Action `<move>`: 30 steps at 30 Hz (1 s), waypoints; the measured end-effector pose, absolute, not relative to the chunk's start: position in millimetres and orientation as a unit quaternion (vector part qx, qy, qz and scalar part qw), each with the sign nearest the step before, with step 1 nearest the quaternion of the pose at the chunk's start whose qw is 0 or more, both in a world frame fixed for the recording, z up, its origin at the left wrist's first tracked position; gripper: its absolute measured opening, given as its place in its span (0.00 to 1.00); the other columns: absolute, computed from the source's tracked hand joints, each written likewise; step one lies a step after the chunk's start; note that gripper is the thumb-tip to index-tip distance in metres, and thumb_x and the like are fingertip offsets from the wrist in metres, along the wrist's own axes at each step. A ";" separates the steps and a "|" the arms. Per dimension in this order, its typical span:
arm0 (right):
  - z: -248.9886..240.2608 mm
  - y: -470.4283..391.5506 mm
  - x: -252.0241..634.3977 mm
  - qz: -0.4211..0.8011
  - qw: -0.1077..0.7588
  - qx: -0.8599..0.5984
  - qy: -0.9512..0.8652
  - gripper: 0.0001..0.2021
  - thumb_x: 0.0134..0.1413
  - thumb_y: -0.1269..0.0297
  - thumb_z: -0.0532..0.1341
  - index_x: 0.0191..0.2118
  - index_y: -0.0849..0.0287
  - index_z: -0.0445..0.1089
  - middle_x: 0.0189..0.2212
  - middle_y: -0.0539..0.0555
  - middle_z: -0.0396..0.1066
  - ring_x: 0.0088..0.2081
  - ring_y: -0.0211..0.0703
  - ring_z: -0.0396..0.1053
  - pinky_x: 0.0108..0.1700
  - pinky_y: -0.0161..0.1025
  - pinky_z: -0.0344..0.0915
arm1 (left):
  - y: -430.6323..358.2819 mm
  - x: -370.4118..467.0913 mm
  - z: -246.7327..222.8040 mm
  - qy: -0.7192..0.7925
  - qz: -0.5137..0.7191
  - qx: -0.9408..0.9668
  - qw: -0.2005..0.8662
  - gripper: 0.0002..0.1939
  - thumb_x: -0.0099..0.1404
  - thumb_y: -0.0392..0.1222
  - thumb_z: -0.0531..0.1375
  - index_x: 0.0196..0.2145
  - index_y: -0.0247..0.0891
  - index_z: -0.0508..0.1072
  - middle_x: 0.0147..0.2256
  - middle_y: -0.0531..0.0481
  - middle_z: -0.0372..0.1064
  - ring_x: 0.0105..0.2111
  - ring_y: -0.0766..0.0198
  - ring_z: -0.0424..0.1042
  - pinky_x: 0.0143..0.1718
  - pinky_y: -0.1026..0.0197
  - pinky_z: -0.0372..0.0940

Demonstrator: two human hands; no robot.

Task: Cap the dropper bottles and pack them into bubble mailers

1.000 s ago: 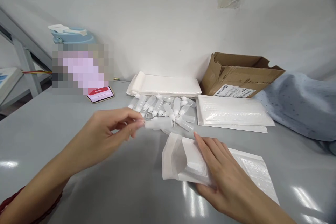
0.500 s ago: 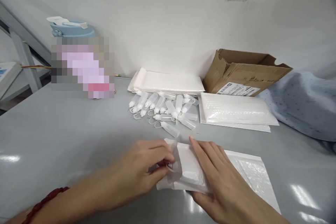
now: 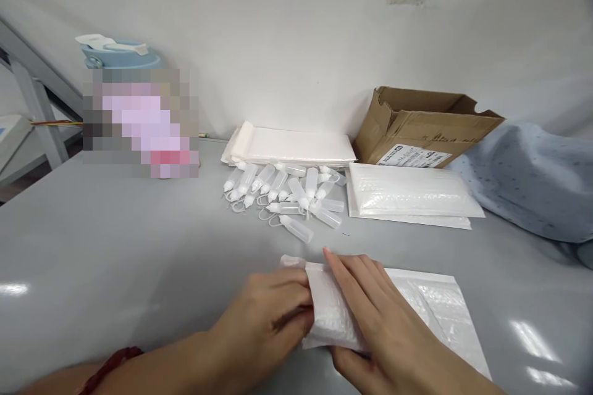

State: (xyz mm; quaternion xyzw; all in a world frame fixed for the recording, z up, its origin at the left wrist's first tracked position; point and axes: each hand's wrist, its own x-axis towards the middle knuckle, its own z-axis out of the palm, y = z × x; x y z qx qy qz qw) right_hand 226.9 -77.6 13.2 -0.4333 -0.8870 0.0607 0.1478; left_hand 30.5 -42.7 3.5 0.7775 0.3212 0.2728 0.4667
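1. Left hand [image 3: 266, 321]: fingers curled together and inserted at the open mouth of the white envelope [image 3: 331, 305]. The fingertips are hidden; whether they pinch anything cannot be told.
2. Right hand [image 3: 384, 321]: fingers close together and laid across the envelope's top, thumb at its near edge, gripping the envelope between them.
3. Envelope: directly under the right fingers, mouth facing the left fingers. White padding also shows to the right of the right hand.
4. Bottles [image 3: 279, 186]: loose pile of clear plastic pieces beyond both hands' fingers, apart from them. The nearest bottle [image 3: 299, 229] lies beyond the right index fingertip and slightly left.
5. Envelope stack [image 3: 296, 143]: beyond the bottles, farther from the fingers.
6. Padded envelopes [image 3: 412, 191]: beyond the right fingers and to the right, in front of the cardboard box [image 3: 430, 126].
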 end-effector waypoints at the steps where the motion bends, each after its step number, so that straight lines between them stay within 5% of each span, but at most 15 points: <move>1: 13.4 -77.4 227.2 0.057 0.148 -0.432 -0.888 0.39 0.42 0.73 0.54 0.63 0.74 0.43 0.48 0.66 0.66 0.47 0.59 0.64 0.48 0.53 0.64 | -42.1 28.7 3.2 0.292 0.264 0.816 0.422 0.12 0.64 0.29 0.50 0.29 0.36 0.72 0.31 0.48 0.71 0.30 0.65 0.68 0.35 0.66 0.65; 5: 14.4 -77.9 227.9 0.040 0.147 -0.436 -0.887 0.38 0.43 0.73 0.54 0.63 0.74 0.44 0.48 0.67 0.66 0.47 0.58 0.65 0.47 0.52 0.65 | -36.3 21.2 4.6 0.238 0.215 0.901 0.292 0.13 0.68 0.31 0.48 0.30 0.36 0.70 0.31 0.47 0.69 0.32 0.63 0.66 0.40 0.62 0.64; 8: 14.2 -78.9 226.8 0.043 0.148 -0.434 -0.887 0.38 0.42 0.73 0.54 0.62 0.75 0.45 0.48 0.67 0.67 0.46 0.58 0.65 0.47 0.52 0.65 | -35.4 21.5 3.2 0.252 0.221 0.903 0.271 0.13 0.67 0.30 0.48 0.30 0.35 0.69 0.29 0.48 0.68 0.29 0.64 0.65 0.34 0.64 0.62; 12: 13.1 -79.6 223.4 0.062 0.145 -0.422 -0.893 0.39 0.42 0.73 0.55 0.63 0.76 0.45 0.45 0.66 0.67 0.45 0.57 0.65 0.48 0.52 0.64 | -39.6 29.5 3.7 0.316 0.251 0.826 0.392 0.12 0.62 0.27 0.49 0.26 0.35 0.68 0.24 0.53 0.66 0.23 0.69 0.60 0.26 0.67 0.57; 19: 11.7 -77.8 220.9 0.093 0.145 -0.417 -0.893 0.38 0.44 0.73 0.54 0.63 0.76 0.45 0.47 0.66 0.66 0.47 0.56 0.64 0.50 0.54 0.64 | -41.0 30.5 19.8 0.326 0.146 0.727 0.587 0.10 0.60 0.29 0.50 0.27 0.35 0.69 0.28 0.54 0.67 0.29 0.66 0.64 0.32 0.67 0.62; 25: 12.7 -74.9 226.4 -0.047 0.110 -0.410 -0.904 0.37 0.54 0.60 0.57 0.62 0.82 0.48 0.59 0.77 0.56 0.60 0.70 0.53 0.51 0.62 0.62 | -23.8 14.4 30.7 0.455 0.174 0.717 0.499 0.12 0.64 0.41 0.53 0.37 0.40 0.76 0.32 0.53 0.75 0.33 0.62 0.72 0.33 0.65 0.65; 30: 9.0 -79.9 228.9 -0.125 0.105 -0.395 -0.904 0.30 0.60 0.59 0.55 0.60 0.79 0.55 0.58 0.76 0.59 0.59 0.70 0.57 0.50 0.61 0.65 | -7.0 2.5 31.4 0.568 0.186 0.704 0.383 0.13 0.61 0.47 0.56 0.37 0.40 0.76 0.35 0.51 0.76 0.33 0.59 0.74 0.35 0.60 0.68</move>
